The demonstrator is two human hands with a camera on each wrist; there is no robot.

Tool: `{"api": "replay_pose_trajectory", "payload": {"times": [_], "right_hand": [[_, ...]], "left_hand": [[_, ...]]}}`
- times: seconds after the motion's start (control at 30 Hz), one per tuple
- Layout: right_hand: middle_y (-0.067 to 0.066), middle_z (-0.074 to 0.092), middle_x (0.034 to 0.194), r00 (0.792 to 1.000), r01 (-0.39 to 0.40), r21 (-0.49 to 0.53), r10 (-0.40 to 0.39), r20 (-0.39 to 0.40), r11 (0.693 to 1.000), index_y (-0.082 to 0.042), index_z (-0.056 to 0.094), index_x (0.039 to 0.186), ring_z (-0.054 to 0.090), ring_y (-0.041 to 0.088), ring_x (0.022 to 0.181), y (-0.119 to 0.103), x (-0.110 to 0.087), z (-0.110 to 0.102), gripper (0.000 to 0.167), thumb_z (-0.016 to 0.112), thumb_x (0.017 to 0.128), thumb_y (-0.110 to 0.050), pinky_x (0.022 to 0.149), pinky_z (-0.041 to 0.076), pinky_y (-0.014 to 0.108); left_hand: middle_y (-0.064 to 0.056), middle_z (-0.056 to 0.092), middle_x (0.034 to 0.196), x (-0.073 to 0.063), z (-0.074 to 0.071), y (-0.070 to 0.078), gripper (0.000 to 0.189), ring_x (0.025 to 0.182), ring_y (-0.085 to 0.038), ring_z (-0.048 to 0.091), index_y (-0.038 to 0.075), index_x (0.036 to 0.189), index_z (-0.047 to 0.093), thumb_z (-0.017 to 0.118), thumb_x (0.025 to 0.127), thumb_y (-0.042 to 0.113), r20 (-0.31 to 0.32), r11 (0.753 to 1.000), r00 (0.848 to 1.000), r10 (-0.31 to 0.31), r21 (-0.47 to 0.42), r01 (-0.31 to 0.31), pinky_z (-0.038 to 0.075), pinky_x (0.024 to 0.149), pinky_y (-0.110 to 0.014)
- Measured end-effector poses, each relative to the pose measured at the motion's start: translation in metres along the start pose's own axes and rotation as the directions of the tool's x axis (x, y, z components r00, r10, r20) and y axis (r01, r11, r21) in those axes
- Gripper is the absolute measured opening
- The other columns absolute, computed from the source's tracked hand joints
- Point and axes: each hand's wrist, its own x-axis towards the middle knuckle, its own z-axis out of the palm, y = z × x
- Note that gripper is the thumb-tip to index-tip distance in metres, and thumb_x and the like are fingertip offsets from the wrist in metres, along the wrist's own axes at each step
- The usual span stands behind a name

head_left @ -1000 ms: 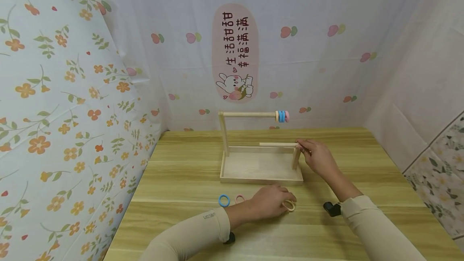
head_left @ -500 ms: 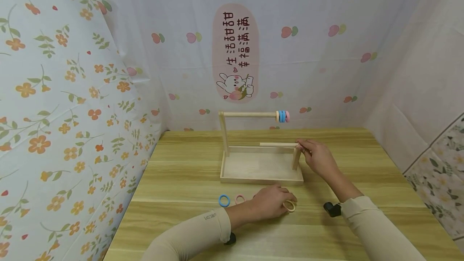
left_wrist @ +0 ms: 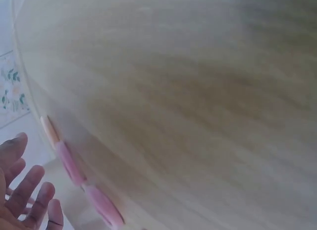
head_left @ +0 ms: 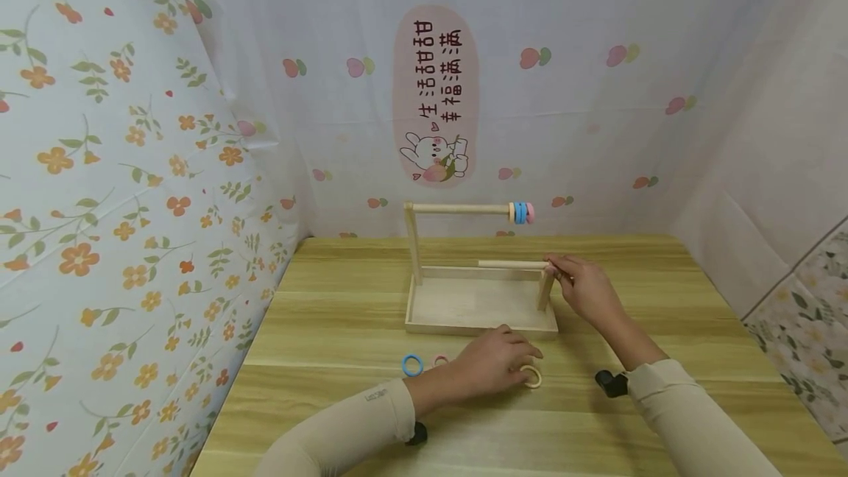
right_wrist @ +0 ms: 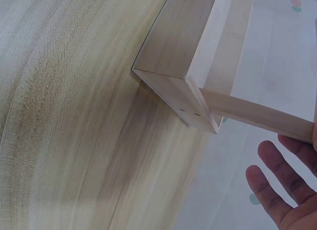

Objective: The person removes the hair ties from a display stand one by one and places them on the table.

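Note:
My left hand (head_left: 493,363) hovers low over the table with its fingers spread loosely. Beside its fingertips lies a yellow ring (head_left: 532,377). In the left wrist view, two pink rings (left_wrist: 69,163) and a yellowish one stand in a row near the fingers, apart from them. A blue ring (head_left: 412,365) and a pink ring (head_left: 440,361), partly behind the forearm, lie further left. My right hand (head_left: 586,289) pinches the top of the short post (head_left: 545,289) of a wooden stand (head_left: 480,330), where a rod (head_left: 510,264) points left.
The stand's tall post (head_left: 414,249) carries an upper rod (head_left: 457,209) with yellow, blue and pink rings (head_left: 520,213) at its right end. Patterned cloth (head_left: 331,94) hangs behind the table (head_left: 318,315) and along its sides.
The left hand has eased slightly away from the yellow ring, which stays on the table. My right hand keeps its place on the short post. The head view has shifted a little.

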Motion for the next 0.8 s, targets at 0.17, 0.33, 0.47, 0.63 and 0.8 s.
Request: {"api": "replay_pose_trajectory", "payload": {"times": [0.17, 0.33, 0.47, 0.63, 0.8], "right_hand": [[0.023, 0.079, 0.11, 1.0, 0.011, 0.0, -0.011, -0.007, 1.0, 0.004, 0.075, 0.136, 0.076, 0.036, 0.081, 0.002, 0.0, 0.001, 0.032, 0.073, 0.106, -0.006, 0.075, 0.064, 0.058], [0.024, 0.079, 0.111, 1.0, 0.011, -0.002, -0.011, -0.012, 1.0, 0.004, 0.075, 0.136, 0.077, 0.038, 0.083, 0.003, 0.0, 0.001, 0.031, 0.073, 0.106, -0.005, 0.077, 0.064, 0.059], [0.025, 0.079, 0.113, 1.0, 0.0, -0.004, 0.0, 0.001, 1.0, 0.004, 0.075, 0.136, 0.078, 0.04, 0.086, 0.001, 0.0, 0.0, 0.032, 0.072, 0.106, -0.006, 0.08, 0.064, 0.061], [0.027, 0.079, 0.116, 1.0, 0.008, 0.001, -0.008, -0.013, 1.0, 0.005, 0.075, 0.135, 0.079, 0.044, 0.091, 0.001, 0.0, 0.0, 0.031, 0.073, 0.105, -0.003, 0.082, 0.065, 0.062], [0.027, 0.08, 0.114, 0.999, 0.019, -0.005, -0.019, -0.026, 1.0, 0.006, 0.076, 0.133, 0.078, 0.042, 0.087, 0.002, 0.001, 0.002, 0.03, 0.074, 0.104, -0.003, 0.08, 0.064, 0.062]], "left_hand": [[0.009, 0.077, 0.138, -0.005, -0.01, -0.007, 0.037, 0.124, -0.011, 0.068, 0.026, 0.142, 0.074, 0.075, 0.108, 0.04, -0.032, 0.996, 0.997, -0.074, -0.06, 0.071, 0.054, 0.106, -0.023], [0.007, 0.078, 0.134, -0.01, -0.024, -0.016, 0.037, 0.123, -0.012, 0.07, 0.023, 0.141, 0.075, 0.076, 0.107, 0.037, -0.114, 0.99, 0.988, -0.105, -0.106, 0.093, 0.055, 0.108, -0.025], [0.006, 0.078, 0.134, -0.014, -0.036, -0.024, 0.037, 0.119, -0.012, 0.071, 0.022, 0.141, 0.075, 0.077, 0.107, 0.036, -0.163, 0.983, 0.975, -0.149, -0.128, 0.129, 0.056, 0.111, -0.026], [0.005, 0.079, 0.134, -0.018, -0.05, -0.035, 0.037, 0.118, -0.014, 0.072, 0.023, 0.141, 0.075, 0.078, 0.106, 0.035, -0.196, 0.966, 0.953, -0.232, -0.158, 0.203, 0.06, 0.105, -0.028], [0.003, 0.079, 0.133, -0.023, -0.059, -0.05, 0.038, 0.12, -0.018, 0.073, 0.021, 0.14, 0.076, 0.078, 0.105, 0.036, -0.259, 0.956, 0.926, -0.274, -0.178, 0.233, 0.062, 0.104, -0.033]]}}
